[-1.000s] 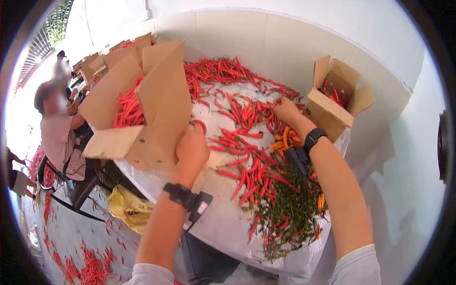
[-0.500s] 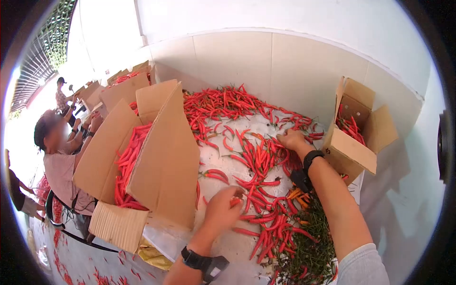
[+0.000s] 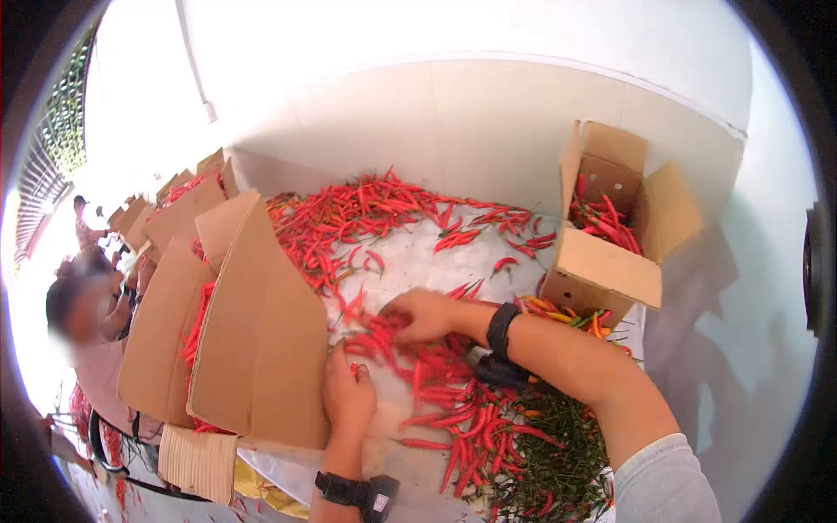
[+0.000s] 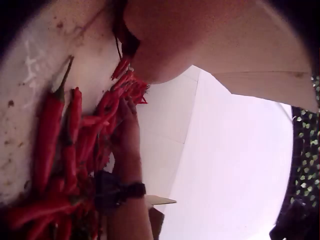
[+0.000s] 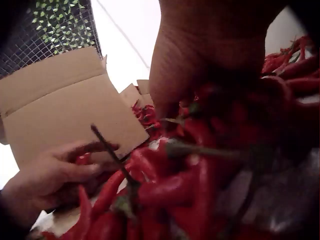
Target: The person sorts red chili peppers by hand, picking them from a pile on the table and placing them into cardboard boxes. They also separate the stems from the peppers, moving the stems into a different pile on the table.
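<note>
Head view: right grip (image 3: 423,315) touches red chilies (image 3: 377,342).

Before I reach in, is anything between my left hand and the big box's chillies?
Yes: a tall cardboard wall of that box stands between your left hand and the red chillies inside.

Under the fingers of the right hand (image 3: 418,315), the red chillies (image 3: 373,338) blur, and its fingertips are partly hidden (how many chillies they touch, I can't tell). Between the left hand's (image 3: 349,392) thumb and fingers, a red piece (image 3: 355,370) is mostly covered. Beyond those fingers, the tall carton's (image 3: 266,340) panel hides most of its contents.
</note>
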A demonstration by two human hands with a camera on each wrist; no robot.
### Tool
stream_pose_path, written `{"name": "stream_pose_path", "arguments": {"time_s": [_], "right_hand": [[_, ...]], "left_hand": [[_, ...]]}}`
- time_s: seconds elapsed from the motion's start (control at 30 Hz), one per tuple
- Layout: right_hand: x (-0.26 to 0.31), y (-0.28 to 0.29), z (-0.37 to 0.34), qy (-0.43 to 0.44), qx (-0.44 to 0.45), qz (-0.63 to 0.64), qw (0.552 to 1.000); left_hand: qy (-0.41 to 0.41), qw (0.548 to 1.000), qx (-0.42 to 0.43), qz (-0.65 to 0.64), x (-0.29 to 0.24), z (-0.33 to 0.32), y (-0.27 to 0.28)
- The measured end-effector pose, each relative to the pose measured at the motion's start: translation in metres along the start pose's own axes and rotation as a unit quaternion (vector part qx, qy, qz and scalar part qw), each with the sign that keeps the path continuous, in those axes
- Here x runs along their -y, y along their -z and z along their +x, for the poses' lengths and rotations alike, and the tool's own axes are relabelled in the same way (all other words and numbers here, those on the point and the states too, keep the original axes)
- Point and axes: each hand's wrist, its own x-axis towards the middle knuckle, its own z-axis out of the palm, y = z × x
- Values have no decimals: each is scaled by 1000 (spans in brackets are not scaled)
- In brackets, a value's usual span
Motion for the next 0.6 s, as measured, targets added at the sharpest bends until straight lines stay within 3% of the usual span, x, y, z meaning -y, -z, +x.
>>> {"name": "stream_pose_path", "arguments": {"time_s": [0.1, 0.2, 0.27, 0.33, 0.4, 0.5, 0.6], "right_hand": [[17, -12, -9, 30, 38, 31, 998], [36, 4, -24, 19, 136, 94, 986], [49, 19, -35, 4, 229, 138, 964], [64, 36, -42, 26, 292, 146, 945], [73, 50, -45, 39, 344, 172, 922], [77, 68, -41, 15, 276, 190, 942], [30, 65, -20, -70, 24, 61, 995]], "left_hand": [[0, 997, 62, 40, -22, -1, 11], [-68, 986, 141, -59, -6, -3, 13], [-63, 965, 221, -122, -4, -13, 25], [-61, 926, 325, -184, -16, -25, 46], [-63, 859, 446, -244, -25, -34, 63], [-161, 807, 478, -307, -37, -37, 74], [-97, 849, 412, -316, -31, -39, 70]]}}
